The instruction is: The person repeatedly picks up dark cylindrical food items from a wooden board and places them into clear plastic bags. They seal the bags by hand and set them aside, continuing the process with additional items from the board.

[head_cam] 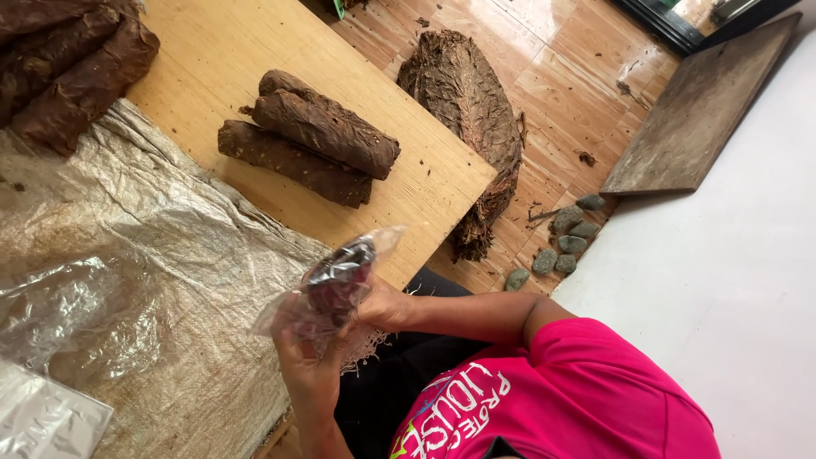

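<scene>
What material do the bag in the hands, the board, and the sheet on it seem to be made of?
Bag: thin clear plastic, glossy and crinkled. Board: pale wood, probably plywood, matte with visible grain. Sheet: likely woven plastic sacking, dull tan, with a fine weave and frayed edge.

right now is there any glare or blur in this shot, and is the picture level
Head view: soft daylight, no hard shadows; glare on the clear plastic bag between both hands and on the plastic sheet; rolled bundles sharp; frame strongly tilted.
</scene>
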